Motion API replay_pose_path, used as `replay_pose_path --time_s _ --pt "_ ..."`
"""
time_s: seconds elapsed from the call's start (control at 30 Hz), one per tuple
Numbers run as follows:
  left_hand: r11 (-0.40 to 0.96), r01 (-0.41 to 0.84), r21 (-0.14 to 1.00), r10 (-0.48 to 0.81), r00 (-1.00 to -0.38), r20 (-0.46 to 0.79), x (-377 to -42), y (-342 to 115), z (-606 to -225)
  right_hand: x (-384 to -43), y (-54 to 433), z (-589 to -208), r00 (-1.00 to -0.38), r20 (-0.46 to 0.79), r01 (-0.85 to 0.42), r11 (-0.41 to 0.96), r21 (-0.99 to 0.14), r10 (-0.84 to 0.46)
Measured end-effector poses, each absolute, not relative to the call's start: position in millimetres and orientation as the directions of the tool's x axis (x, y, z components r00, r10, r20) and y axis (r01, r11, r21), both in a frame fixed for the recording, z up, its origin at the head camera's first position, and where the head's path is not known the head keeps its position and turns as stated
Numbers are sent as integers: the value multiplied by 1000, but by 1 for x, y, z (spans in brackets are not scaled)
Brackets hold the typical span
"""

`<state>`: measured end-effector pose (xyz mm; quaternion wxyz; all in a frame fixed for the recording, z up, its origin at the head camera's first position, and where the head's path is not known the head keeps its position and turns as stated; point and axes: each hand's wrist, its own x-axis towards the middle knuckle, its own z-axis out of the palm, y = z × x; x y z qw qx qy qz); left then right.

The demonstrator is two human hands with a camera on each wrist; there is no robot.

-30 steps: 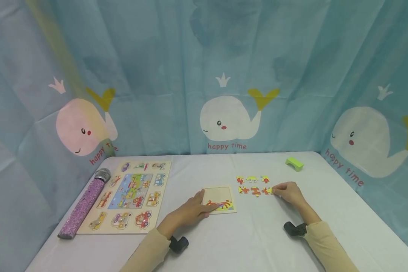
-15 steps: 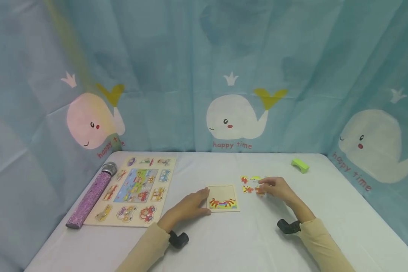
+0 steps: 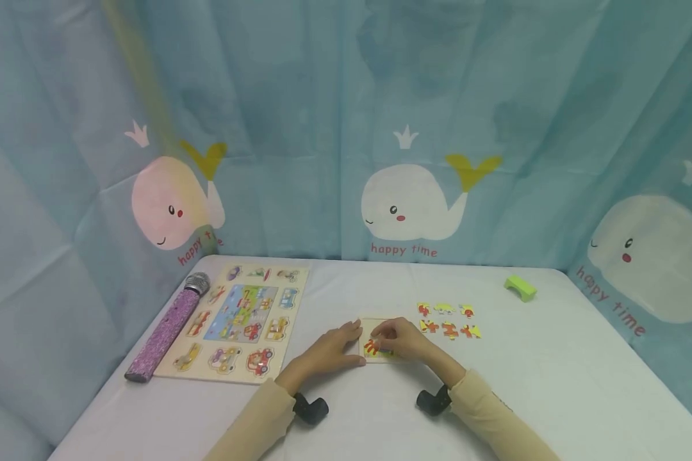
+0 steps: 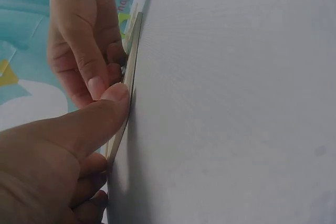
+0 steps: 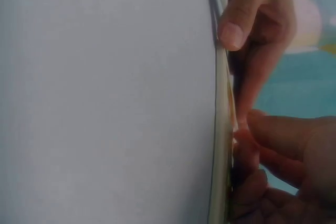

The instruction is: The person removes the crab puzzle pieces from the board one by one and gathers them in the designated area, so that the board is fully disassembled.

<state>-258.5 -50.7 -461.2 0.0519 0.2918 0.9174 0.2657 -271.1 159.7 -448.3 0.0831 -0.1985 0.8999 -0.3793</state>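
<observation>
A small square wooden puzzle board (image 3: 367,329) lies on the white table, with red, orange and yellow pieces (image 3: 371,349) along its near side. My left hand (image 3: 330,350) holds the board's left side, thumb at the near edge and fingers by the far left corner. In the left wrist view the thumb presses on the rim. Over the board, my right hand (image 3: 405,339) has thumb and forefinger together, pinching a small puzzle piece mostly hidden by the fingers. Several loose yellow and red jigsaw pieces (image 3: 450,330) lie in two rows to the right of the board.
At the left lies a large wooden vehicle puzzle (image 3: 296,288) with a purple glittery microphone (image 3: 166,333) along its left edge. A green arch block (image 3: 521,287) sits at the back right. A blue whale-print curtain (image 3: 300,128) hangs behind the table.
My right hand has moved left from beside the loose pieces to over the board. The left hand stays at the board's left side, its thumb drawn back to the near edge.
</observation>
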Motion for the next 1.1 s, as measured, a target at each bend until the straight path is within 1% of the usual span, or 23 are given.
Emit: replay_pose_path --time_s 0.1,0.27,0.43,0.57,0.77,0.93,1.0,1.1 --pt "690 498 525 561 -827 48 -258 -51 -463 -271 159 -454 -905 24 -319 642 -698 -424" --pt "696 509 507 565 -823 51 -258 -52 -464 -268 156 -458 -898 74 -366 641 -674 -434" --pt "693 505 515 564 -824 49 -255 -51 -467 -262 154 -461 -887 88 -400 658 -638 -453" --pt "693 521 499 568 -820 68 -254 -51 -466 -260 154 -460 -876 112 -427 646 -632 -470" --pt "691 545 475 583 -809 80 -254 -51 -466 -262 155 -463 -871 128 -433 618 -656 -474" --pt "697 546 465 584 -809 75 -254 -51 -465 -261 154 -459 -871 168 -444 594 -671 -462" --pt "695 543 471 583 -809 72 -254 -50 -464 -261 153 -458 -876 179 -443 602 -664 -447" --pt "695 537 478 580 -812 67 -254 -50 -463 -263 154 -457 -896 164 -410 631 -659 -412"
